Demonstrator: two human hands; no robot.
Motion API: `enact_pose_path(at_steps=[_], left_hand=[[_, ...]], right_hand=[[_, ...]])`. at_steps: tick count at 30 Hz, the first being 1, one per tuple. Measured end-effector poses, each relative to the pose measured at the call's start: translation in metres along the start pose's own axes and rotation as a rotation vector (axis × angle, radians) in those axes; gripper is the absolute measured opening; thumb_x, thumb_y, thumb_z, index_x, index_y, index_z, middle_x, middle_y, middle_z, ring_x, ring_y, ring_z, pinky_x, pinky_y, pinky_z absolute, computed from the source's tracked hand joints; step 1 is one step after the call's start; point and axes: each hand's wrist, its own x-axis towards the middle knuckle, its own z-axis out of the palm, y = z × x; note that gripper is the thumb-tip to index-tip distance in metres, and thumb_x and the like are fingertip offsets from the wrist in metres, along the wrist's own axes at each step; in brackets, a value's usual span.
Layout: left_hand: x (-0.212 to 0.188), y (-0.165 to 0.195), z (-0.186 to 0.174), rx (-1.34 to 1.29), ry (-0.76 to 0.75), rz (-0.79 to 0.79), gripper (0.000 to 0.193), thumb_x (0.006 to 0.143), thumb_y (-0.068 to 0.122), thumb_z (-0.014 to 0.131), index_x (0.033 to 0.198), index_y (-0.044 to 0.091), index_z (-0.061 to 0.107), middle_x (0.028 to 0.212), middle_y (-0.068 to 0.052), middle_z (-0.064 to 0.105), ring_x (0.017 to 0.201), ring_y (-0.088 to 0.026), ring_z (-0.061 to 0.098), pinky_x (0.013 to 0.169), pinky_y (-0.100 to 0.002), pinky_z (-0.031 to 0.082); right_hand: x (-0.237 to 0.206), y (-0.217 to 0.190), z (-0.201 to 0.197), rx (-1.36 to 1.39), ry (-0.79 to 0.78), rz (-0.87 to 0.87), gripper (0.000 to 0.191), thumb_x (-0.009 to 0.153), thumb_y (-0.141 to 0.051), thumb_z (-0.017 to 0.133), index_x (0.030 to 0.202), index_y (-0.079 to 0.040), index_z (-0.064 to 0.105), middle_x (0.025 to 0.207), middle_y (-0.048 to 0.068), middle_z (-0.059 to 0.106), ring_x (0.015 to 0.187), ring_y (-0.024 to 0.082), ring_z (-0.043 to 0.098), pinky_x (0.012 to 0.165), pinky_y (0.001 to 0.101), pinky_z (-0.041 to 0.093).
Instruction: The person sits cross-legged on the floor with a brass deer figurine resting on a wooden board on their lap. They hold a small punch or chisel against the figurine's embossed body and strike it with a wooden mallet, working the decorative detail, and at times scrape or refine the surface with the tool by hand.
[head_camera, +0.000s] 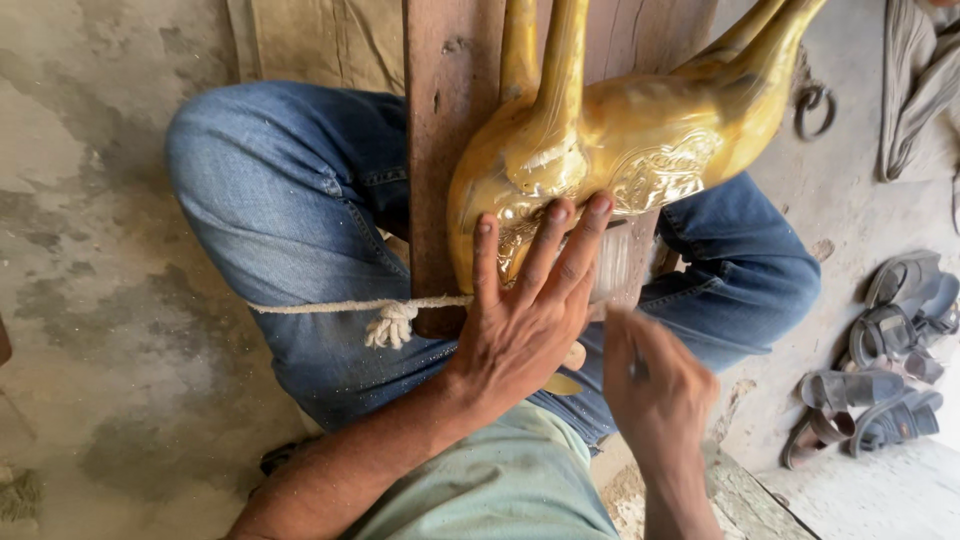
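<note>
A: Head view, looking straight down: we see a person seated cross-legged in blue jeans (290, 200) on a concrete floor (90, 250), with a wooden plank (450, 120) running over the lap.

B: Where does the brass animal figure (640, 140) lie?

A: It rests on the plank, legs pointing away from us. Our left hand (520, 320) lies flat on its near end, fingers spread and pressing the metal, not wrapped around it.

B: And the other hand?

A: Our right hand (655, 385) is blurred, just below the figure's near edge, fingers curled closed around a thin tool (637, 368); we cannot tell what kind.

B: Anything else?

A: A white rope (390, 315) crosses the thigh, knotted beside the plank. Sandals (885, 370) lie at right.
</note>
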Motion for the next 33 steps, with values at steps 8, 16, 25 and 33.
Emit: enact_pose_path(at_steps=[8, 16, 25, 33], left_hand=[[-0.020, 0.001, -0.009, -0.459, 0.082, 0.132, 0.038, 0.104, 0.032, 0.074, 0.136, 0.011, 0.066, 0.165, -0.017, 0.032, 0.155, -0.036, 0.028, 0.125, -0.069, 0.027], [-0.056, 0.024, -0.078, -0.935, -0.077, 0.050, 0.046, 0.097, 0.026, 0.082, 0.132, 0.005, 0.062, 0.128, -0.013, 0.064, 0.113, -0.029, 0.069, 0.093, -0.041, 0.058], [-0.053, 0.010, -0.108, -0.967, 0.081, -0.181, 0.023, 0.093, 0.012, 0.082, 0.113, 0.009, 0.071, 0.102, -0.004, 0.071, 0.088, -0.020, 0.074, 0.077, -0.033, 0.062], [-0.055, -0.013, -0.117, -1.006, 0.141, -0.419, 0.015, 0.098, 0.007, 0.072, 0.111, 0.000, 0.068, 0.109, -0.011, 0.069, 0.096, -0.020, 0.073, 0.082, -0.032, 0.061]], right_hand=[[-0.057, 0.046, -0.038, 0.194, 0.057, 0.270, 0.035, 0.101, -0.006, 0.063, 0.136, -0.005, 0.069, 0.085, 0.007, 0.077, 0.073, 0.010, 0.061, 0.067, 0.0240, 0.049], [-0.077, 0.028, -0.031, 1.105, 0.229, 0.142, 0.026, 0.112, -0.010, 0.062, 0.131, -0.002, 0.046, 0.105, 0.019, 0.075, 0.093, 0.020, 0.073, 0.091, 0.0304, 0.059], [-0.035, 0.048, -0.012, 0.827, -0.107, 0.197, 0.021, 0.105, -0.015, 0.057, 0.117, 0.002, 0.059, 0.111, 0.019, 0.074, 0.093, 0.024, 0.072, 0.084, 0.0340, 0.058], [-0.007, 0.048, 0.035, 0.174, -0.392, -0.115, 0.042, 0.086, -0.031, 0.074, 0.118, -0.005, 0.069, 0.109, 0.019, 0.071, 0.103, 0.041, 0.064, 0.087, 0.0497, 0.052]])
